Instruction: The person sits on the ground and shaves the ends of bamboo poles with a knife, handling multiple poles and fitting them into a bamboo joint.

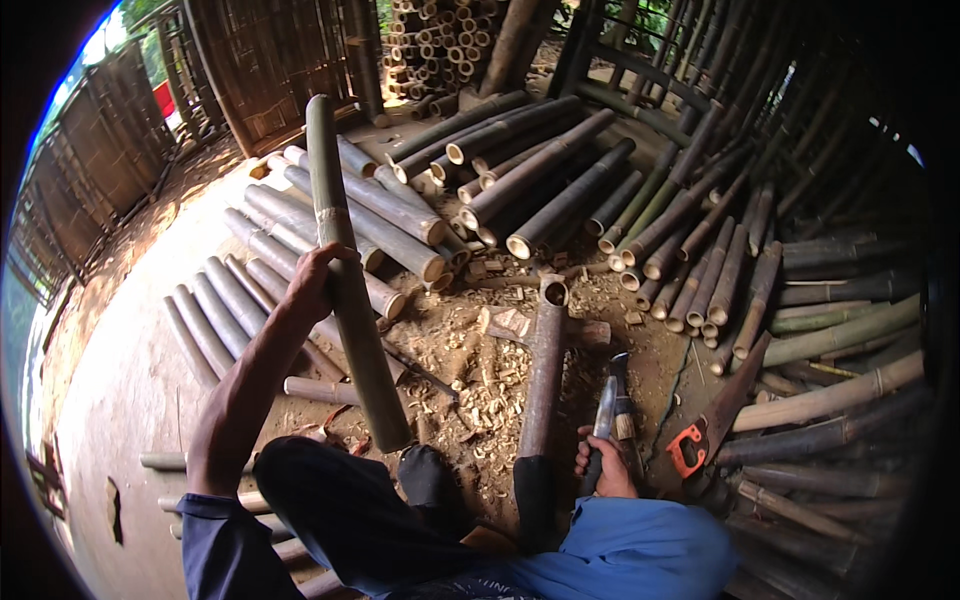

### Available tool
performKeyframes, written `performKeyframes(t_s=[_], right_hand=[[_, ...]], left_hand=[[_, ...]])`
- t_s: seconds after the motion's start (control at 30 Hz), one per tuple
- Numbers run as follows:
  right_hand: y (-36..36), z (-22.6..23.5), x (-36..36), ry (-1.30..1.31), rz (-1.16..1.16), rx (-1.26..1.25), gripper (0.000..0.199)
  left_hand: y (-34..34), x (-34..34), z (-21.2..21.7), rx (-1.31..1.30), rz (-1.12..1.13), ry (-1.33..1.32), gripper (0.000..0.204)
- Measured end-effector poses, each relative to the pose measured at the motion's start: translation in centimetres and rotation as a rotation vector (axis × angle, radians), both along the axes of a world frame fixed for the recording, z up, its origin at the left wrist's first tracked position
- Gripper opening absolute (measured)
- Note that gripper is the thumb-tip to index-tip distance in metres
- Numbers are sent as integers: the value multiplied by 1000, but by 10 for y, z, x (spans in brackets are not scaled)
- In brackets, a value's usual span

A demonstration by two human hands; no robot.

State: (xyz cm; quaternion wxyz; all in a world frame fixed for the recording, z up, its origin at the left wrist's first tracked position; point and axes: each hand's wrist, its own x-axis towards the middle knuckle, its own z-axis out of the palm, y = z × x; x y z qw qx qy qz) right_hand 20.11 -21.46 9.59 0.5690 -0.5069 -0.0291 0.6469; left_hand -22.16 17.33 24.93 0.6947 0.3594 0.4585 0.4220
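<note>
My left hand [325, 285] is wrapped round the middle of a long green-grey bamboo pole [352, 310]. The pole is held up, slightly tilted, its lower end close to my dark-socked left foot [428, 478]. Low at the right, my right hand [605, 465] grips the dark handle of a knife [606, 410], its blade pointing up and away. Just beside it lies a second blade with a wooden handle [624, 420]. Another bamboo pole [543, 370] slopes between my feet, its far end raised by a wooden block [590, 333].
Pale wood shavings [475, 400] cover the ground ahead. A handsaw [715, 420] with an orange handle leans on bamboo at the right. Cut bamboo poles [560, 190] lie in heaps ahead and on both sides. A woven bamboo wall [275, 70] stands at the back left.
</note>
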Motion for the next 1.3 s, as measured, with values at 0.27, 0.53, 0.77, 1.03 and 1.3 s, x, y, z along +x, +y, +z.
performKeyframes(t_s=[0.27,0.53,0.77,1.03,1.3], right_hand=[[19,-9,-43,-6,-20,108,28],[41,64,-70,-312,139,288,67],[47,56,-12,-429,165,126,67],[132,99,25,-502,19,308,60],[116,89,31,-351,-123,349,63]], left_hand=[[-55,168,-50,124,-390,-221,64],[-136,264,-138,-275,-374,-371,45],[-169,289,-148,-367,-287,-505,69],[-348,303,-169,-629,-688,-942,68],[-342,338,-131,-327,-760,-594,76]])
